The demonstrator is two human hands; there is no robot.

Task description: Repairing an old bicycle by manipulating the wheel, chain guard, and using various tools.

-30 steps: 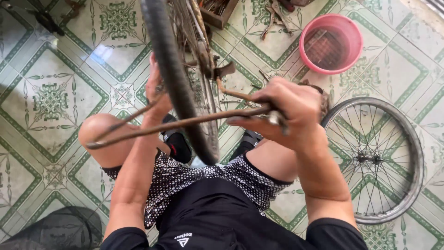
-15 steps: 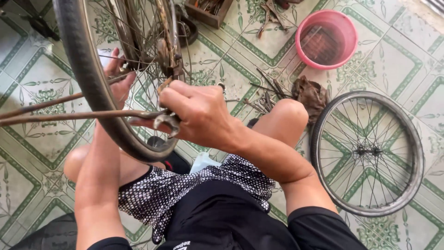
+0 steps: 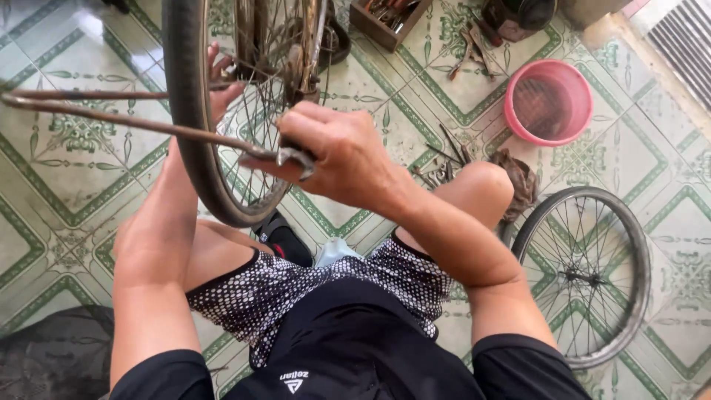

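Observation:
A bicycle wheel with a dark tyre stands upright between my knees, its spokes and hub rusty. My right hand is closed on the end of a rusty metal frame stay that runs off to the left edge. My left hand reaches behind the tyre into the spokes; its fingers are partly hidden, and what they grip cannot be made out. A second thin rod runs parallel above the first.
A loose bicycle rim with spokes lies on the patterned tile floor at the right. A pink plastic basin sits at the upper right. Scattered tools and a wooden tool box lie behind the wheel.
The wheel and the rusty stays have shifted left and lower in view. My right hand has followed, still closed on the stay's end. My left hand stays in the spokes.

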